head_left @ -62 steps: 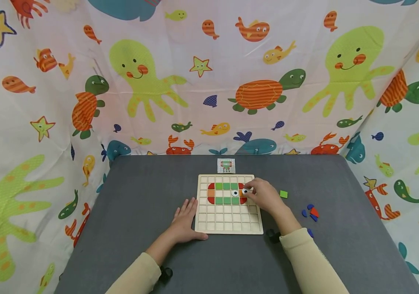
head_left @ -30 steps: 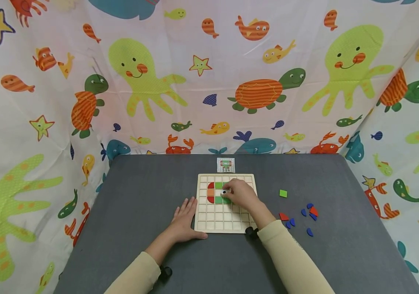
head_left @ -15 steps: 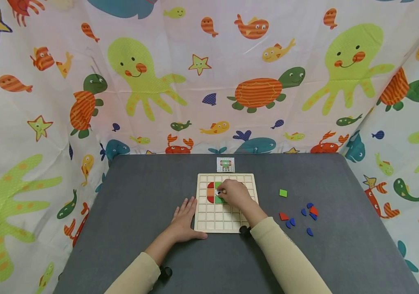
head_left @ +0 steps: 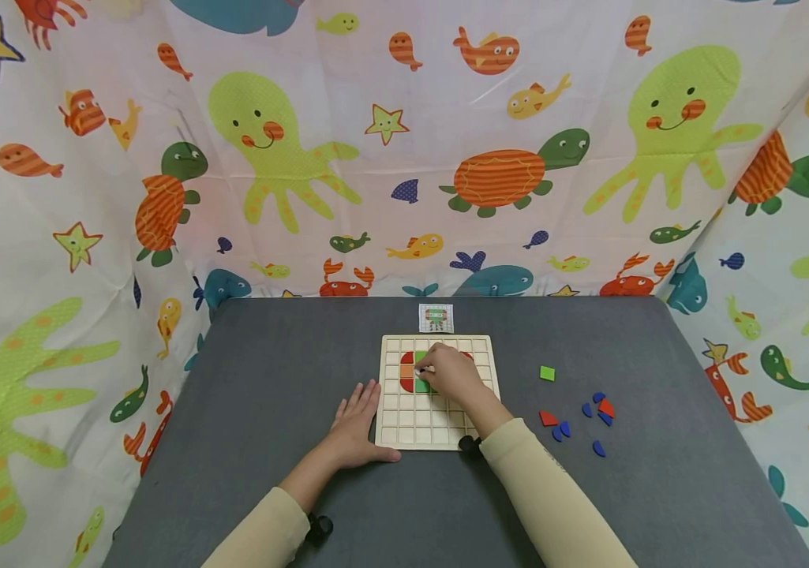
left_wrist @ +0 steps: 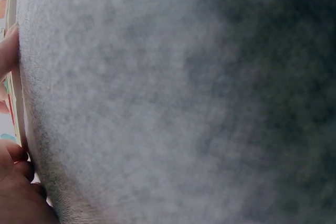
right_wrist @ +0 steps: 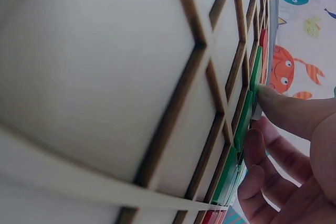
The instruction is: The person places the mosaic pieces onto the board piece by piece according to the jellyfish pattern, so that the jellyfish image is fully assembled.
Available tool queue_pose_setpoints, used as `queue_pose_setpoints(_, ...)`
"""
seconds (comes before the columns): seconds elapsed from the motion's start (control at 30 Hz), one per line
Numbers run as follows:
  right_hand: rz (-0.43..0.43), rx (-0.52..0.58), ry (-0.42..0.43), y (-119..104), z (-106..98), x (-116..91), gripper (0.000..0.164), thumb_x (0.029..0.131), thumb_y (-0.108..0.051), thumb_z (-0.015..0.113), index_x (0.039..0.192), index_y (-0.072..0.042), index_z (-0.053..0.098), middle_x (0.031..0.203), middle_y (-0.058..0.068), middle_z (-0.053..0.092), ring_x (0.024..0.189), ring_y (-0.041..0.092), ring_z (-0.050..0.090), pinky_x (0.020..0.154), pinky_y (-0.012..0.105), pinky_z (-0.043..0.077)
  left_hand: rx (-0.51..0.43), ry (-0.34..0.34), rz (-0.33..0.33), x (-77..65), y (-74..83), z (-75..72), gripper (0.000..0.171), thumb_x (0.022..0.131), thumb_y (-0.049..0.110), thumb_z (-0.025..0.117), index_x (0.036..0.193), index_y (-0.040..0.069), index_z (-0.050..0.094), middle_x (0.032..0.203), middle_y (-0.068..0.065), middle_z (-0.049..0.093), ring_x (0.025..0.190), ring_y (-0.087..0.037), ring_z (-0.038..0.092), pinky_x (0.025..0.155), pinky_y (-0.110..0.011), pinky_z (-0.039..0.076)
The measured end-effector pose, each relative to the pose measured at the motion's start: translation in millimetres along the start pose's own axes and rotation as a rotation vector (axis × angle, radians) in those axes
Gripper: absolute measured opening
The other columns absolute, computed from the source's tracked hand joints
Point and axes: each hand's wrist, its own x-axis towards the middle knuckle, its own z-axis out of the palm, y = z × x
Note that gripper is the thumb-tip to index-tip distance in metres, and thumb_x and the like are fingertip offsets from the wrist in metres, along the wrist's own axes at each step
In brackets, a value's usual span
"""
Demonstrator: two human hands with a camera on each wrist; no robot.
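Note:
A wooden grid board (head_left: 432, 430) lies on the grey table. Red, orange and green tiles fill part of its upper rows, such as an orange tile (head_left: 407, 371) at the left. Thumb and fingers of my right hand (head_left: 457, 376) pinch a small white tile (right_wrist: 257, 110) with a black dot, low over the cells between the green rows. The right hand covers the middle of the pattern. At the board's left edge my left hand (head_left: 356, 432) rests with fingers spread, its fingertips right at the frame. Mostly blurred grey table fills the left wrist view.
Behind the board stands a small picture card (head_left: 436, 319) with a gridded figure. To the right lie a light green square (head_left: 547, 374), a red piece (head_left: 548, 418), another red piece (head_left: 606, 408) and several blue pieces (head_left: 599, 448). A sea-animal cloth (head_left: 404, 173) hangs behind.
My right hand has moved left across the board with the white tile, from the right end of the pattern to its left part. Loose pieces formerly under the right arm now show. The left hand stays put.

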Motion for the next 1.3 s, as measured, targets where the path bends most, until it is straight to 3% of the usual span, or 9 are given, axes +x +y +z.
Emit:
queue_pose_setpoints(0.37,0.001,-0.025,0.004,1,1,1,0.019,0.094,-0.017,0.073,0.112,-0.018,0.079,0.106,0.002,0.070,0.096,0.020,0.067,0.079,0.038,0.056,-0.004,0.002,0.004,-0.4,-0.1,0.6,0.128,0.071,0.056,0.087,0.163,0.008,0.011,0.171,-0.009,0.010,0.158,-0.032,0.003,0.124,-0.059,0.008)
queue_pose_setpoints(0.8,0.047,0.008,0.047,5,-9,-4,0.024,0.093,-0.018,0.075,0.117,-0.017,0.077,0.110,0.002,0.073,0.103,0.023,0.068,0.087,0.046,0.056,-0.012,0.005,0.009,0.1,-1.7,1.2,0.129,0.071,0.058,0.086,0.163,0.008,0.011,0.171,-0.009,0.009,0.158,-0.032,0.003,0.124,-0.059,0.008)
queue_pose_setpoints(1.3,0.045,0.062,0.154,22,-46,-37,0.027,0.092,-0.020,0.075,0.119,-0.015,0.076,0.113,0.005,0.073,0.089,0.021,0.067,0.066,0.038,0.054,-0.002,0.007,0.012,-1.3,1.9,-0.2,0.129,0.070,0.054,0.088,0.163,0.006,0.013,0.170,-0.011,0.011,0.158,-0.033,0.004,0.123,-0.060,0.009)
